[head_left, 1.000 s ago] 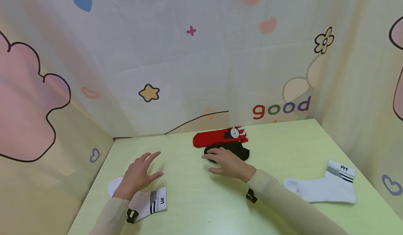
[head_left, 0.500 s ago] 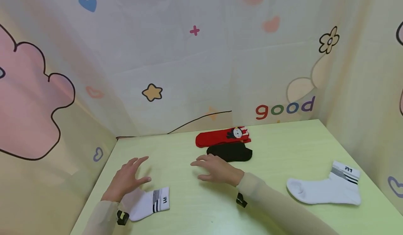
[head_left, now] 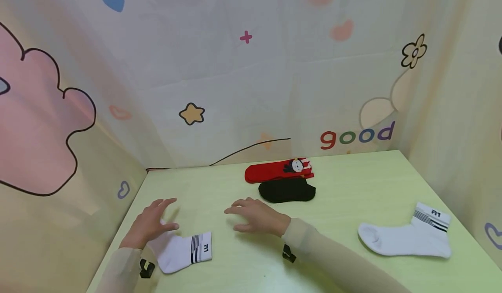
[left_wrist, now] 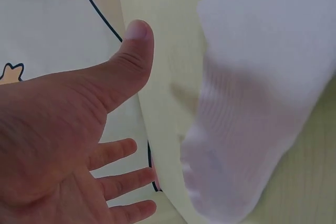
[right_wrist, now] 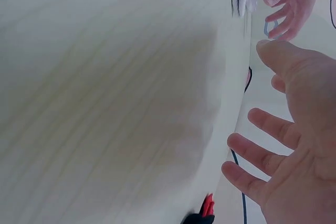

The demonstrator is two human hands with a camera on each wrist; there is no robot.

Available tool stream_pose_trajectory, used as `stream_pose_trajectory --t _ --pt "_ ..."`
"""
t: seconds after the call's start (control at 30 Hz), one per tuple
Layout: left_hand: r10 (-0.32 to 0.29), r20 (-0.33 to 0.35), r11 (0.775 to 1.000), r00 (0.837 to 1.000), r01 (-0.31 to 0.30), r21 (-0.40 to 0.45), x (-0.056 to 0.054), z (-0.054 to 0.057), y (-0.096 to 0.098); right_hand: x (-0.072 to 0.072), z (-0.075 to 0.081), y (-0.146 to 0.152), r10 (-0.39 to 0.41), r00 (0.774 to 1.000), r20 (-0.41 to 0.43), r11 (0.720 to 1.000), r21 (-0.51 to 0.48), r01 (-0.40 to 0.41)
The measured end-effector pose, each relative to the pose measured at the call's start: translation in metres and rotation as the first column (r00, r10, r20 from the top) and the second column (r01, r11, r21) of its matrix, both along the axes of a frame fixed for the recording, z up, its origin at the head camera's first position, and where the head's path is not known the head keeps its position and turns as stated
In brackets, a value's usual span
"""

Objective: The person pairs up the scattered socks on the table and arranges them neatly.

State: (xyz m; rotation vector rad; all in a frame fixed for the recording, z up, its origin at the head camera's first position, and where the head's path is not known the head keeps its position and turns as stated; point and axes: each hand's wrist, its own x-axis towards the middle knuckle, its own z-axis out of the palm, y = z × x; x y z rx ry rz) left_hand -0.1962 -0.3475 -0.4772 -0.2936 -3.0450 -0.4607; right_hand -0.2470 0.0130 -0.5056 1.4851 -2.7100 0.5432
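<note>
Over the toe end of a white striped sock [head_left: 178,251] on the left of the table hovers my left hand [head_left: 147,224], fingers spread and holding nothing. The left wrist view shows that white sock [left_wrist: 252,98] lying flat, apart from the thumb [left_wrist: 134,59]. My right hand [head_left: 256,216] hangs above the middle of the table, its fingers loosely extended and nothing in its grasp. Behind it lies a black sock item [head_left: 287,190], folded flat, just in front of red socks [head_left: 270,171] with a cartoon face. Another white striped sock [head_left: 404,239] lies at the right.
The pale green table [head_left: 333,267] is enclosed by a printed curtain [head_left: 235,79] at the back and both sides. A dark band with a small device [head_left: 289,253] sits on the right wrist, and a similar one [head_left: 147,268] on the left.
Both hands have moved left and slightly toward me. My right hand has left the spot over the black sock item, which now shows whole. The socks lie as before; the view has shifted slightly.
</note>
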Motion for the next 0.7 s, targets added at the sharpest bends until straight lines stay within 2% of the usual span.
stream_pose_trajectory --t 0.37,0.7 --pt "0.031 0.045 1.0 0.999 -0.031 0.001 0.003 0.001 -0.008 0.006 -0.002 -0.016 0.036 0.999 -0.025 0.999 0.036 -0.035" --pt "0.05 0.051 0.999 0.997 -0.05 -0.006 0.004 -0.008 -0.014 0.013 0.002 -0.029 0.052 0.998 -0.022 0.997 0.053 -0.05"
